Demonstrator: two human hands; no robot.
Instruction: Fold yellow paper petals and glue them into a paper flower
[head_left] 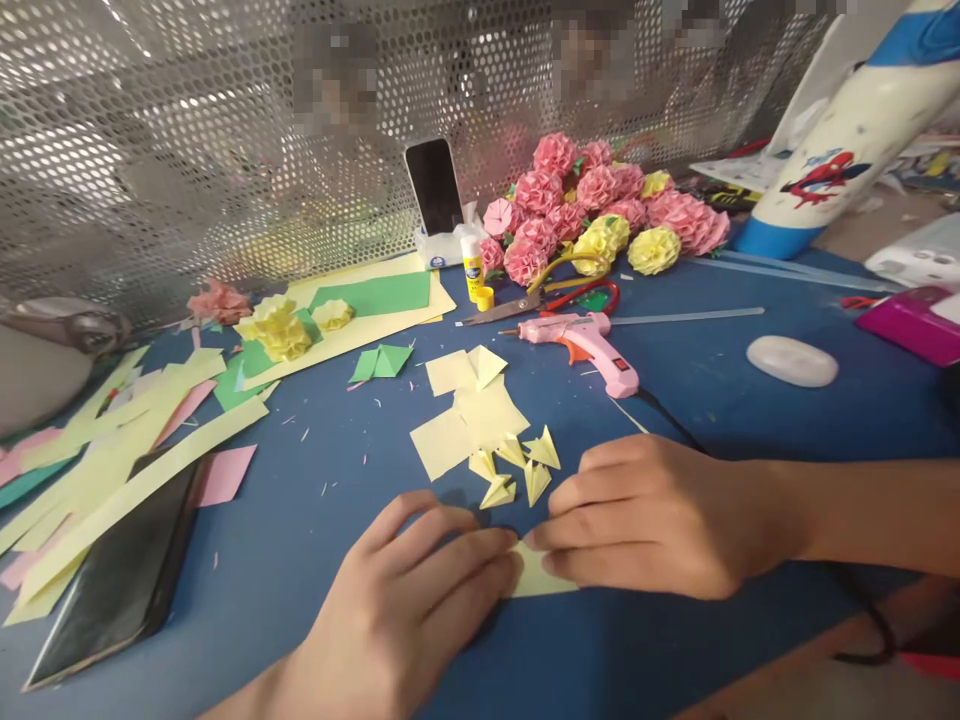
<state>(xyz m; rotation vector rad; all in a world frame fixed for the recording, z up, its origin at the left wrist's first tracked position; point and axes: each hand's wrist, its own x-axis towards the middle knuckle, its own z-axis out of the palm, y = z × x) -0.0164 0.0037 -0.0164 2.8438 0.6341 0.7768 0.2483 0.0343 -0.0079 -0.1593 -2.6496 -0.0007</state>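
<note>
A small piece of yellow paper lies on the blue tabletop, partly covered by my fingers. My left hand is closed on its left side, fingertips pressed at the upper edge. From the right, my right hand bears on the same paper, its fingers bunched together and the thumb hidden. Just beyond the fingertips sit several folded yellow paper points. Behind those are flat yellow paper squares, some overlapping. Whether the paper under my hands is creased cannot be made out.
A pink glue gun, scissors and a glue stick lie or stand beyond. Pink and yellow paper flowers are heaped behind. Paper strips cover a dark phone at left; a white mouse rests at right.
</note>
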